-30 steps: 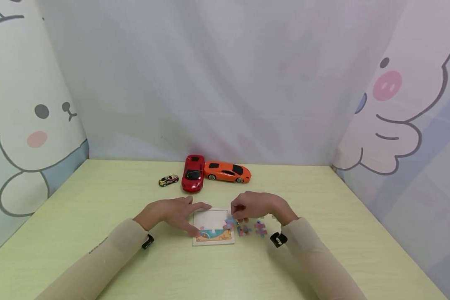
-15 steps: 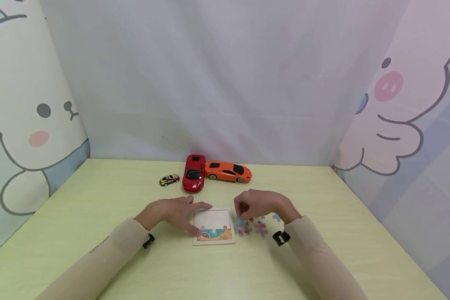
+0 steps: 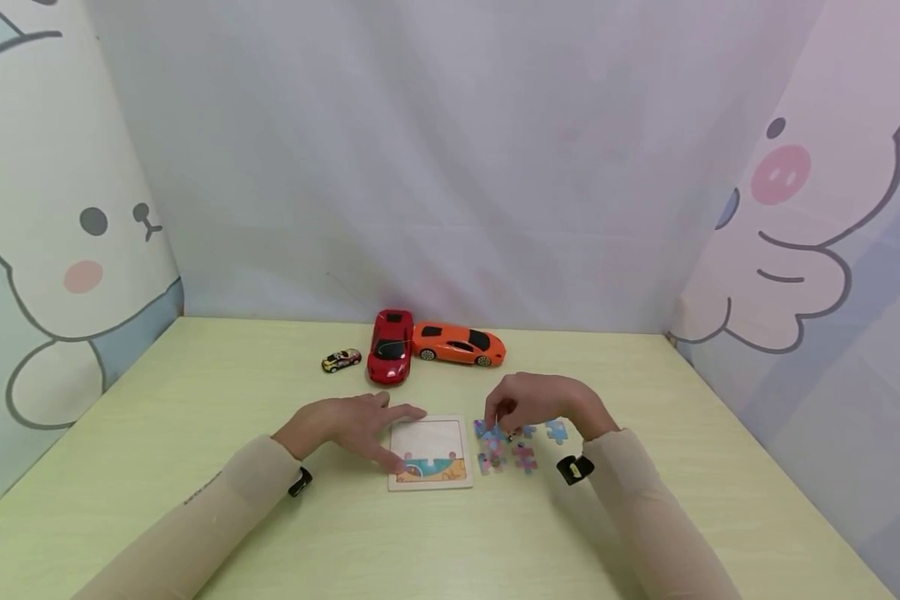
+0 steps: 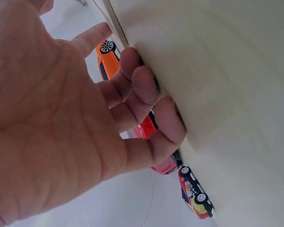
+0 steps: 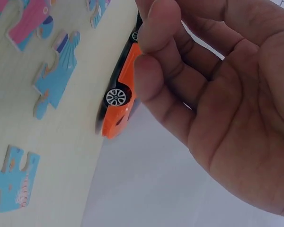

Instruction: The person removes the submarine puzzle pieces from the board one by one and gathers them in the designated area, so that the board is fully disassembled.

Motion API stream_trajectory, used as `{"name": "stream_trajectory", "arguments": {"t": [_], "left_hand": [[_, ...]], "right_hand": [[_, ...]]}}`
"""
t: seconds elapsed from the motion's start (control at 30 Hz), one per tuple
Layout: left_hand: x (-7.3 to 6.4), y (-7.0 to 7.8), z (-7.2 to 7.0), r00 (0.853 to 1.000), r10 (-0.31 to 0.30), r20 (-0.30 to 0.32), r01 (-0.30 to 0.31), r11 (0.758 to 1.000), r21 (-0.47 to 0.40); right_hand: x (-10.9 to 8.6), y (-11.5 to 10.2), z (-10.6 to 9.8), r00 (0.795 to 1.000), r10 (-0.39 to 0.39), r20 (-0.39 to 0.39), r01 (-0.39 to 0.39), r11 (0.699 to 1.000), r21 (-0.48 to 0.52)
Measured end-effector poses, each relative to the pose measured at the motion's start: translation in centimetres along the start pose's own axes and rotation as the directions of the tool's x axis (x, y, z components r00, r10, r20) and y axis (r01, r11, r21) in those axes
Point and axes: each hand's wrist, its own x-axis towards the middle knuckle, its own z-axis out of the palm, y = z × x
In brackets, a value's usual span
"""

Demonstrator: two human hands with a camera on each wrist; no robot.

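Note:
A shallow puzzle tray [image 3: 429, 486] lies on the table, its bottom row filled with a beach-and-water picture and its upper part bare. Over its left side my left hand [image 3: 352, 427] is spread, thumb across the lower left and index finger along the top edge. The other left fingers [image 4: 144, 85] bend loosely at the tabletop. To the right of the tray, my right hand [image 3: 528, 402] pinches a blue-and-pink jigsaw piece [image 3: 494, 445] above several loose pieces. In the right wrist view its fingers [image 5: 149, 75] are curled, with the pinch out of frame.
Loose pieces include a pink one [image 3: 526, 457] and a blue one [image 3: 557, 431]. Behind the tray stand a red toy car [image 3: 390, 350], an orange toy car [image 3: 457, 343] and a small yellow-red one [image 3: 341, 360]. A pale curtain [image 3: 435, 167] hangs at the back.
My right hand has moved right with the pinched jigsaw piece, from the tray's right edge to over the loose pieces. The left hand has stayed at the tray.

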Motion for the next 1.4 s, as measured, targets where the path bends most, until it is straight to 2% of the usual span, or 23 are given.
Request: {"name": "stream_trajectory", "arguments": {"t": [0.4,0.7,0.93,1.17,1.4], "left_hand": [[0.0,0.0,0.0,1.0,0.003,0.002,-0.003,1.0,-0.001],[0.1,-0.1,0.0,1.0,0.008,-0.001,-0.008,1.0,-0.002],[0.1,-0.1,-0.1,1.0,0.007,0.001,-0.007,1.0,-0.001],[0.0,-0.1,-0.1,1.0,0.008,0.002,-0.008,1.0,-0.006],[0.0,0.0,-0.2,1.0,0.012,0.002,-0.012,1.0,-0.009]], "right_hand": [[-2.3,1.4,-1.2,0.986,0.152,0.063,-0.156,0.985,0.069],[-3.1,2.4,-1.6,0.972,0.218,0.092,-0.228,0.966,0.124],[-3.4,3.2,-1.5,0.94,0.308,0.149,-0.325,0.939,0.112],[-3.6,4.1,-1.4,0.92,0.343,0.19,-0.367,0.924,0.109],[-3.8,4.8,-1.2,0.881,0.433,0.189,-0.461,0.876,0.141]]}}
